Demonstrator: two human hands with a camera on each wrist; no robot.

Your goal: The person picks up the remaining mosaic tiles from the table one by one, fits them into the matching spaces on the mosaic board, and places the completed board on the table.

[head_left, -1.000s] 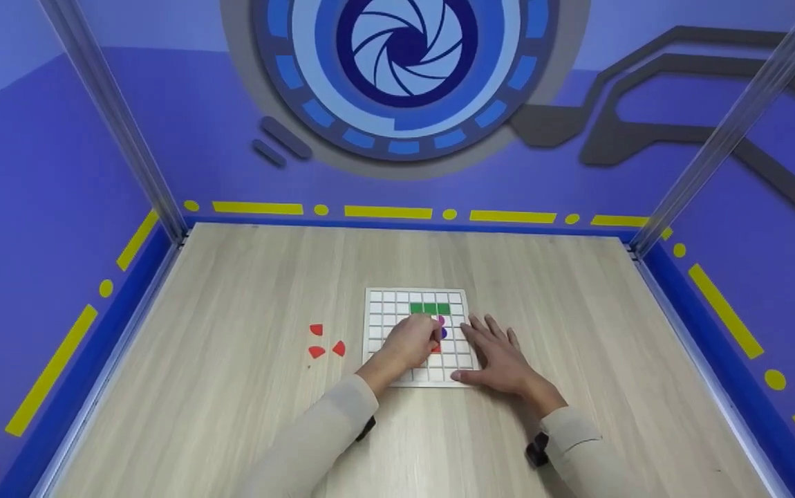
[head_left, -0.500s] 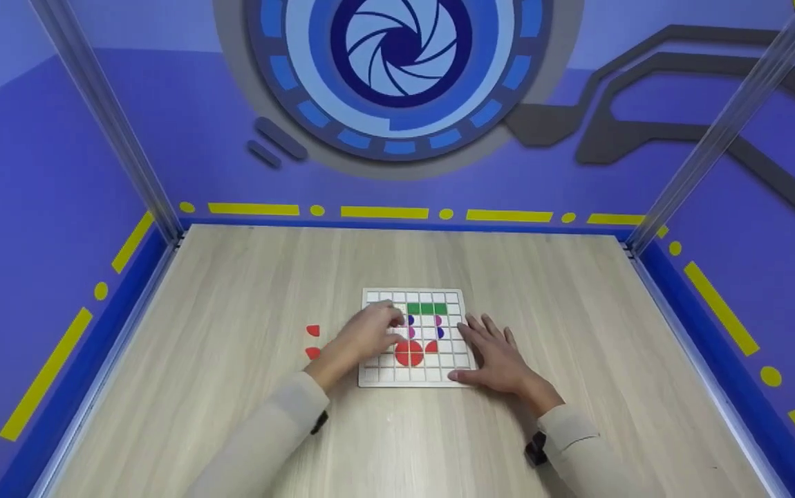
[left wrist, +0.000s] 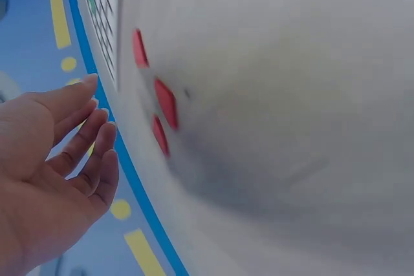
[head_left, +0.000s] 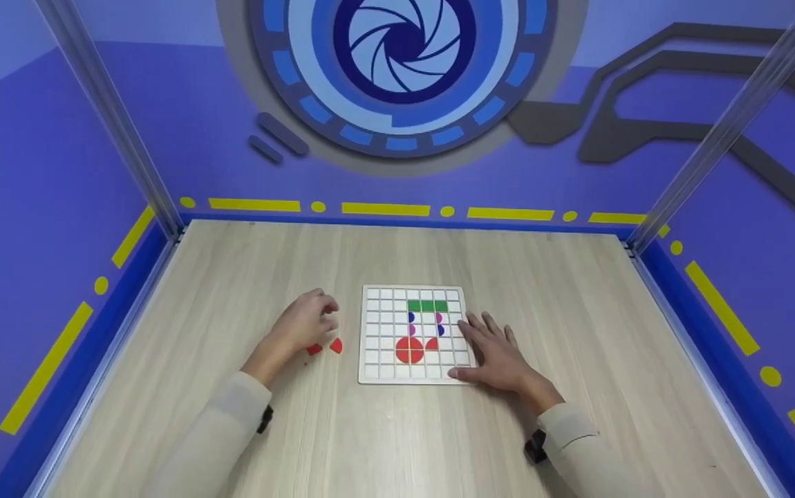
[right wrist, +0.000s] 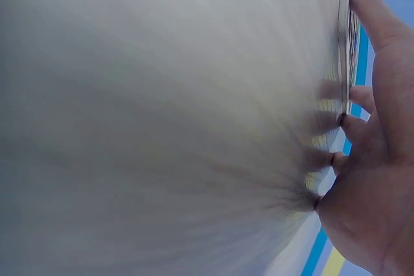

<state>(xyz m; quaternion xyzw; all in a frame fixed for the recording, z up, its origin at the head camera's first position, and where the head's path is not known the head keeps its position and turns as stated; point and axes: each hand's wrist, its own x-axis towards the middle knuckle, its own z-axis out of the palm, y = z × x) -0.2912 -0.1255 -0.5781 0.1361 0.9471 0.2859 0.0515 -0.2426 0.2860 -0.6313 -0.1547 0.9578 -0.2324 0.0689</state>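
My left hand (head_left: pixel 303 321) hovers over the table left of the board, fingers loosely bent and holding nothing. Beneath and beside it lie loose red quarter-circle pieces (head_left: pixel 336 346); the left wrist view shows three red pieces (left wrist: pixel 166 103) apart from the left hand (left wrist: pixel 55 159). A white grid board (head_left: pixel 379 373) lies flat at the table's middle. On it are a row of green squares (head_left: pixel 427 306), blue and pink half-circles (head_left: pixel 440 330), a red circle of quarters (head_left: pixel 409 350) and one red quarter (head_left: pixel 432 344) beside that. Fingers spread, my right hand (head_left: pixel 501 354) rests at the board's right edge.
The wooden table (head_left: pixel 397 443) runs to blue printed walls (head_left: pixel 162 131) at the back and both sides. Metal posts (head_left: pixel 104 117) stand at the back corners. A tiny dark speck lies near the loose red pieces.
My left hand has left the board and moved left to the loose red pieces. A red circle and a red quarter on the board now show uncovered. The right hand stays put.
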